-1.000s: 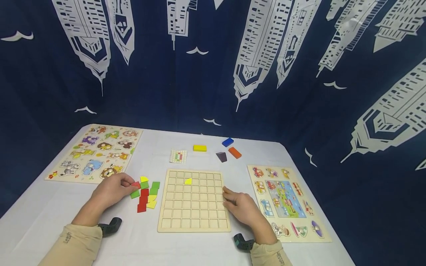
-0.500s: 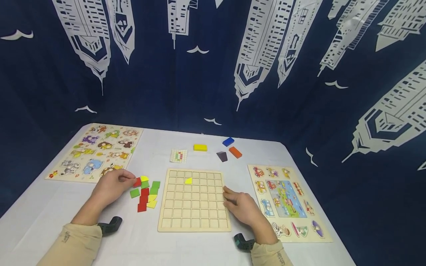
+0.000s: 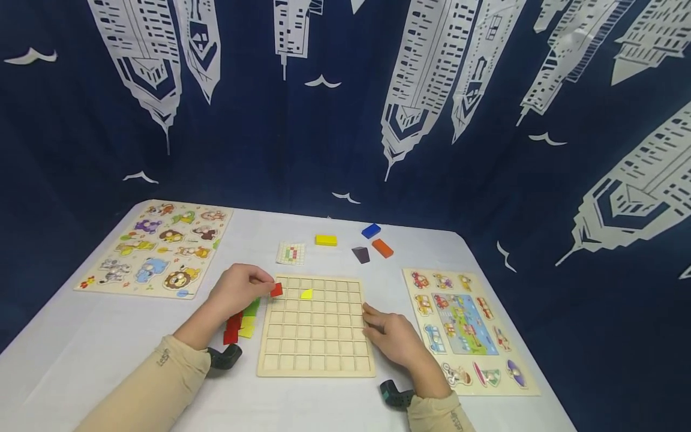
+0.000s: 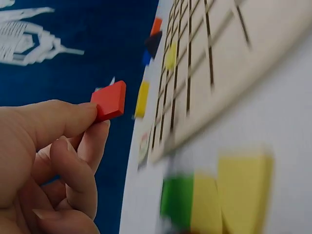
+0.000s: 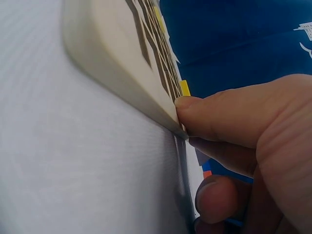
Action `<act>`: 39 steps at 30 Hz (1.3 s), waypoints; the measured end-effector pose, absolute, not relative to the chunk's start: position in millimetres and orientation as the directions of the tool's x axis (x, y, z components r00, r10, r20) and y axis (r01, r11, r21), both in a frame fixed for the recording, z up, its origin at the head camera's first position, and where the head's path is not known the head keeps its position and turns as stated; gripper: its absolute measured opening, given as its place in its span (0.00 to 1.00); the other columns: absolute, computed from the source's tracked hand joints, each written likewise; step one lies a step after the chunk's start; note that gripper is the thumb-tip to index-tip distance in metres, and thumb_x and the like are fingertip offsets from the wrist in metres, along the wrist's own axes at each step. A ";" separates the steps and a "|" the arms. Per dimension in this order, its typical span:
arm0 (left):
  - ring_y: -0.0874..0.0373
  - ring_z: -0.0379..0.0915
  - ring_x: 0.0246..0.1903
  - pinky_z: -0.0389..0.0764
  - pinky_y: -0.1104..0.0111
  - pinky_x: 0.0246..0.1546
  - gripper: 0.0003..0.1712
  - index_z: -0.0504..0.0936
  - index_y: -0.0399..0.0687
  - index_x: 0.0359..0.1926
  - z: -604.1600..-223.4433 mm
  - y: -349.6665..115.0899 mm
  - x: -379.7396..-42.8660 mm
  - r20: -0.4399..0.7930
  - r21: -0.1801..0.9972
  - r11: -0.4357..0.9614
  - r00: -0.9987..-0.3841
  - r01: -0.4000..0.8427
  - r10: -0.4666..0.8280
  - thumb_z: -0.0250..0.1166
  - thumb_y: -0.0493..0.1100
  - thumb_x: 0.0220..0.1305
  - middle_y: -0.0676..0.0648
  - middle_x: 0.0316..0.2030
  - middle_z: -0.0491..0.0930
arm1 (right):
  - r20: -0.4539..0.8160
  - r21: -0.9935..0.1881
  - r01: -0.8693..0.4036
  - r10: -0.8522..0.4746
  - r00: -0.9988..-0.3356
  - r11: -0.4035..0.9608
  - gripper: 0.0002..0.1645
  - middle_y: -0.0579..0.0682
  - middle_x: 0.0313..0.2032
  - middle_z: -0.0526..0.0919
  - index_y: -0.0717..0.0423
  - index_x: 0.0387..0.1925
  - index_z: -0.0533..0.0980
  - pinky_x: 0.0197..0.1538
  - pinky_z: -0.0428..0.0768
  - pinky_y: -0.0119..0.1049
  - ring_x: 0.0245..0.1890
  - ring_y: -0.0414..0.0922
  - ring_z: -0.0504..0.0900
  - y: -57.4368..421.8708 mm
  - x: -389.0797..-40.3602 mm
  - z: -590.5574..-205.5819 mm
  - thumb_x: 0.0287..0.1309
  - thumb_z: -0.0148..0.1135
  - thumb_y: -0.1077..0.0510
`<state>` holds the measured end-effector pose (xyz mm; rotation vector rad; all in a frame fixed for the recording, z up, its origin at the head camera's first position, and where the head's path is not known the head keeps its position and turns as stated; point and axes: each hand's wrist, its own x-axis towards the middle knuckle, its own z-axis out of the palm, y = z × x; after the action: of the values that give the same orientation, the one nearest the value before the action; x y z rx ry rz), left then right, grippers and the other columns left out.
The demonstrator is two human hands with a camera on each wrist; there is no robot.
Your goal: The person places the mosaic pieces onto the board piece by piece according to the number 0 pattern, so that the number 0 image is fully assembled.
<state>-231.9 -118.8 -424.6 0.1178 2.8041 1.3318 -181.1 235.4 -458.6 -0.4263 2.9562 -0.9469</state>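
Observation:
My left hand (image 3: 237, 291) pinches a red square tile (image 3: 277, 290) between thumb and fingertips, over the far left corner of a wooden grid board (image 3: 302, 333). The left wrist view shows the red tile raised in the air. A yellow quarter-round tile (image 3: 306, 294) lies in a cell of the far row. At the board's right edge, my right hand (image 3: 396, 339) grips the rim, its thumb (image 5: 195, 109) over the top. Partly hidden by my left hand and forearm are loose red tiles (image 3: 232, 330), green tiles (image 3: 251, 308) and yellow tiles (image 3: 246, 327).
A small pattern card (image 3: 291, 254) lies behind the board. Further back are a yellow block (image 3: 326, 240), a blue block (image 3: 370, 231), an orange block (image 3: 382, 248) and a dark wedge (image 3: 361, 255). An animal puzzle (image 3: 156, 249) and a vehicle puzzle (image 3: 469, 330) flank them.
My left hand has picked the red tile from the loose pile and carried it right to the board's far left corner. My right hand has stayed at the board's edge.

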 end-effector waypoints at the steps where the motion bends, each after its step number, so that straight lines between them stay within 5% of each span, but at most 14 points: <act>1: 0.56 0.76 0.33 0.74 0.65 0.34 0.08 0.90 0.52 0.38 -423.3 -112.7 -234.2 0.001 0.767 0.639 -0.996 0.058 0.089 0.73 0.49 0.63 0.52 0.33 0.86 | 0.069 -0.575 -0.252 -0.260 -0.963 0.779 0.22 0.48 0.69 0.76 0.60 0.60 0.81 0.69 0.71 0.52 0.70 0.54 0.73 235.1 -181.1 -458.4 0.65 0.67 0.60; 17: 0.60 0.77 0.30 0.74 0.64 0.29 0.03 0.90 0.58 0.35 -429.7 -45.3 -258.9 -0.001 0.702 0.703 -0.987 0.114 0.161 0.71 0.47 0.64 0.57 0.36 0.87 | 0.057 -0.575 -0.249 -0.265 -0.963 0.780 0.22 0.49 0.70 0.74 0.59 0.60 0.81 0.70 0.70 0.51 0.70 0.53 0.73 232.4 -183.2 -460.5 0.66 0.66 0.58; 30: 0.60 0.75 0.28 0.72 0.64 0.29 0.06 0.88 0.62 0.29 -440.0 -27.2 -267.7 -0.004 0.653 0.741 -0.978 0.156 0.209 0.72 0.46 0.63 0.60 0.29 0.84 | 0.062 -0.566 -0.250 -0.262 -0.963 0.786 0.22 0.49 0.70 0.74 0.59 0.60 0.81 0.70 0.71 0.51 0.70 0.53 0.74 235.7 -181.9 -458.7 0.66 0.66 0.58; 39: 0.61 0.77 0.32 0.72 0.64 0.28 0.04 0.91 0.62 0.33 -437.7 -28.2 -262.5 0.013 0.619 0.763 -0.974 0.187 0.227 0.73 0.44 0.61 0.60 0.34 0.87 | 0.070 -0.568 -0.261 -0.269 -0.960 0.781 0.22 0.50 0.69 0.75 0.60 0.60 0.81 0.69 0.71 0.51 0.70 0.54 0.74 237.1 -180.7 -457.2 0.66 0.66 0.58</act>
<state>-262.5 -28.2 -437.7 0.3399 2.8904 1.0050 -180.7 237.1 -457.2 -0.4390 2.9506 -0.9374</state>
